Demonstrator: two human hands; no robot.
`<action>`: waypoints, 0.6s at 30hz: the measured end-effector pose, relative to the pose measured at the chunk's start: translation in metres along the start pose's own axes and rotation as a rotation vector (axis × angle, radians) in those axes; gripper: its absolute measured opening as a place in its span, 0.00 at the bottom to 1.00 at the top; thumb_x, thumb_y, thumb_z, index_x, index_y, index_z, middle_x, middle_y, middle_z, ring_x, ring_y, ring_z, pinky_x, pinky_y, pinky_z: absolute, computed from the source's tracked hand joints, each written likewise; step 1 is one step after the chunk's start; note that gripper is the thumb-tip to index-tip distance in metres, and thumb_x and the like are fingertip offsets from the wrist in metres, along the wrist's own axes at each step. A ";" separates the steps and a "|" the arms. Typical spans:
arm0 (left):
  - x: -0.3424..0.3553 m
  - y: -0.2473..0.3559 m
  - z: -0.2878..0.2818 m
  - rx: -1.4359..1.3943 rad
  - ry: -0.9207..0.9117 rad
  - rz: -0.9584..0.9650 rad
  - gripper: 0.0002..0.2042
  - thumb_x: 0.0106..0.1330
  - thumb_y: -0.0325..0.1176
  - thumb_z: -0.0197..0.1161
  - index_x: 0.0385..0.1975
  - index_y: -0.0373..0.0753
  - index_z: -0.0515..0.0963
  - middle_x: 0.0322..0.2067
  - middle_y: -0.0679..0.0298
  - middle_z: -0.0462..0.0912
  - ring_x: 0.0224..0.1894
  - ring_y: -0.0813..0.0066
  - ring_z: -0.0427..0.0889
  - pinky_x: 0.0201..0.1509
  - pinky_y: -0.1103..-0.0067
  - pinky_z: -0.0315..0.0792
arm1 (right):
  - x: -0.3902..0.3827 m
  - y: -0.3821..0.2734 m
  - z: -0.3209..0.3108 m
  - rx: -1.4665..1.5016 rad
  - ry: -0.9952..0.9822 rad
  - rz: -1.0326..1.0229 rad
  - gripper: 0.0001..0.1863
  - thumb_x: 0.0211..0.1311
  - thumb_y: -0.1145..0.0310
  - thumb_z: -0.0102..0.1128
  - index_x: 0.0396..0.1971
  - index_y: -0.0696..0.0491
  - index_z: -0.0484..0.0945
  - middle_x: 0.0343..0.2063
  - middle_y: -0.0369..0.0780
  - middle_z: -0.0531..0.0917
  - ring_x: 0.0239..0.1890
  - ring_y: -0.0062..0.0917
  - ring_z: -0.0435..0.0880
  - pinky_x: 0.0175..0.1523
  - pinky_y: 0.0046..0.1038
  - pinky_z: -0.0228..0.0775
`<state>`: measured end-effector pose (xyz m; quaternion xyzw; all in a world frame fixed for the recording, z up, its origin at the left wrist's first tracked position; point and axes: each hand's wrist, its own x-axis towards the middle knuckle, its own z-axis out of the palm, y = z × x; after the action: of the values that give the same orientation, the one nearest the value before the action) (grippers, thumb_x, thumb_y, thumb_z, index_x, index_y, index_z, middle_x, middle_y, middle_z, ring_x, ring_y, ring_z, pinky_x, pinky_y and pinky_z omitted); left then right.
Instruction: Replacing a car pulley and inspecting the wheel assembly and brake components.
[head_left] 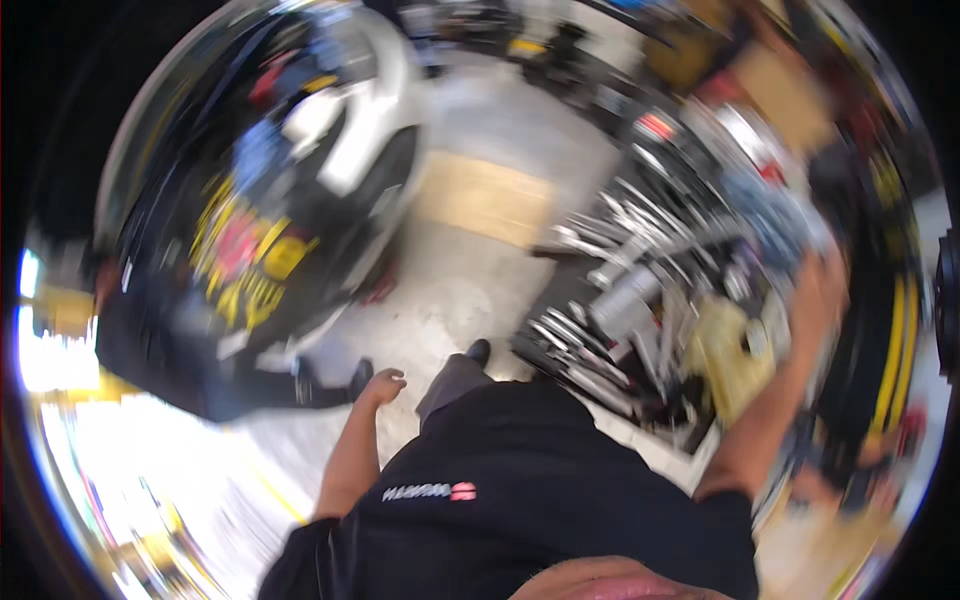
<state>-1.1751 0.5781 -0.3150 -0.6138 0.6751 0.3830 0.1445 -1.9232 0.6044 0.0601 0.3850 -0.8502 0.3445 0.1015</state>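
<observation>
My right hand (822,290) is raised high at my right side, reaching up against a crowded rack of shiny metal tools (640,290). Motion blur hides my fingers, so I cannot tell whether this hand is open or gripping anything. A yellowish container (730,355) sits just below my right forearm, in among the tools. My left hand (384,384) hangs loose and empty at my left side, fingers softly curled, above the pale concrete floor (450,290). My dark shoe (479,351) shows just beside it. A flat piece of cardboard (487,198) lies on the floor ahead. Well to my left stands a black machine with yellow markings (255,260).
</observation>
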 end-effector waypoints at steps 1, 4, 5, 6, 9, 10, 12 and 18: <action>-0.006 0.021 -0.003 -0.141 0.031 -0.152 0.18 0.60 0.39 0.61 0.46 0.37 0.83 0.47 0.49 0.83 0.50 0.48 0.80 0.57 0.62 0.72 | -0.007 0.010 -0.013 -0.104 0.046 -0.095 0.24 0.70 0.58 0.52 0.56 0.60 0.75 0.52 0.52 0.81 0.54 0.44 0.80 0.59 0.38 0.69; -0.036 -0.045 0.033 -0.054 -0.224 -0.219 0.16 0.45 0.23 0.66 0.37 0.38 0.84 0.38 0.50 0.85 0.42 0.48 0.83 0.44 0.59 0.77 | -0.023 0.001 0.014 -0.362 -0.013 -0.402 0.23 0.72 0.58 0.51 0.55 0.62 0.76 0.54 0.53 0.79 0.57 0.47 0.76 0.62 0.40 0.65; -0.059 -0.055 0.044 0.259 -0.205 0.014 0.18 0.42 0.20 0.67 0.37 0.38 0.84 0.37 0.51 0.85 0.41 0.49 0.84 0.44 0.60 0.78 | -0.036 -0.025 0.027 -0.372 -0.160 -0.480 0.21 0.72 0.60 0.51 0.54 0.61 0.76 0.52 0.53 0.79 0.56 0.47 0.76 0.61 0.40 0.66; -0.078 -0.094 0.081 0.384 -0.194 0.075 0.15 0.41 0.20 0.69 0.32 0.37 0.85 0.35 0.51 0.86 0.40 0.51 0.85 0.43 0.61 0.78 | -0.043 -0.031 0.055 -0.286 -0.350 -0.521 0.22 0.73 0.58 0.49 0.56 0.60 0.75 0.51 0.52 0.79 0.56 0.47 0.75 0.61 0.42 0.65; -0.035 -0.158 0.137 0.088 -0.118 -0.338 0.09 0.49 0.33 0.60 0.24 0.38 0.86 0.29 0.48 0.85 0.34 0.52 0.84 0.39 0.57 0.74 | -0.065 0.082 0.144 -0.262 -0.700 -0.746 0.25 0.67 0.57 0.58 0.53 0.61 0.75 0.44 0.51 0.82 0.50 0.42 0.81 0.61 0.38 0.69; -0.031 -0.143 0.135 -0.128 0.125 -0.435 0.13 0.52 0.36 0.56 0.25 0.37 0.86 0.30 0.48 0.85 0.34 0.52 0.83 0.39 0.58 0.74 | -0.075 0.076 0.142 -0.221 -0.712 -0.872 0.25 0.67 0.57 0.58 0.53 0.61 0.75 0.44 0.51 0.82 0.50 0.42 0.81 0.61 0.38 0.69; -0.071 -0.083 0.103 -0.266 0.271 -0.463 0.14 0.53 0.37 0.56 0.28 0.35 0.85 0.34 0.45 0.85 0.39 0.48 0.84 0.45 0.59 0.75 | -0.065 0.064 0.117 -0.629 -1.024 -0.453 0.39 0.60 0.37 0.54 0.63 0.51 0.73 0.60 0.53 0.75 0.63 0.49 0.73 0.67 0.45 0.61; -0.201 -0.013 0.143 -0.592 0.438 -0.556 0.19 0.57 0.42 0.57 0.41 0.38 0.84 0.46 0.50 0.83 0.51 0.50 0.80 0.55 0.59 0.72 | -0.062 -0.175 0.090 -0.621 -0.935 -0.620 0.34 0.61 0.43 0.59 0.55 0.57 0.78 0.55 0.52 0.79 0.58 0.46 0.77 0.63 0.42 0.66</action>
<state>-1.1609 0.8222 -0.2808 -0.8530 0.3610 0.3670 -0.0858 -1.7458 0.4995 0.0544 0.6751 -0.7141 -0.1674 -0.0786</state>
